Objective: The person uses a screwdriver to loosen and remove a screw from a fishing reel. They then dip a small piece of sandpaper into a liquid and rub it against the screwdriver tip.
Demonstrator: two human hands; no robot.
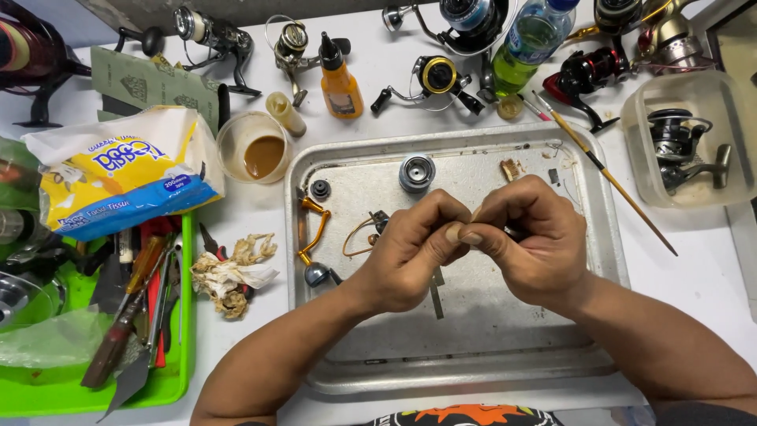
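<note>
Both hands meet above the middle of the metal tray [579, 260], fingertips pressed together. The left hand [410, 252] and the right hand [524, 244] pinch the same small part [475, 214], of which only a thin tan sliver shows between the thumbs; each grip is narrow and closed on it, and what kind of part it is cannot be made out.

Judging by the tray, a fishing reel is well into being taken apart. Loose pieces lie around the hands: a grey spool [416, 172] at 12 o'clock from them, a small black knob [320, 189] and a gold crank handle [313, 241] at 9 o'clock, a bent wire bail [359, 237] just beside the left knuckles. Nothing on the tray looks reassembled, so most of the work seems to remain.

At 10 o'clock on the worktop [694, 260] stand a cup of brown liquid [254, 147] and an orange oil bottle [341, 79]. A thin brush [603, 170] lies at 2 o'clock, and a clear tub [690, 142] holds another reel at 3 o'clock. At 9 o'clock sit a tissue pack [122, 173], a soiled wad [229, 276] and a green tool tray [169, 386].

The reel's body is hidden or absent; several reels along the far edge are cut off by the frame.
</note>
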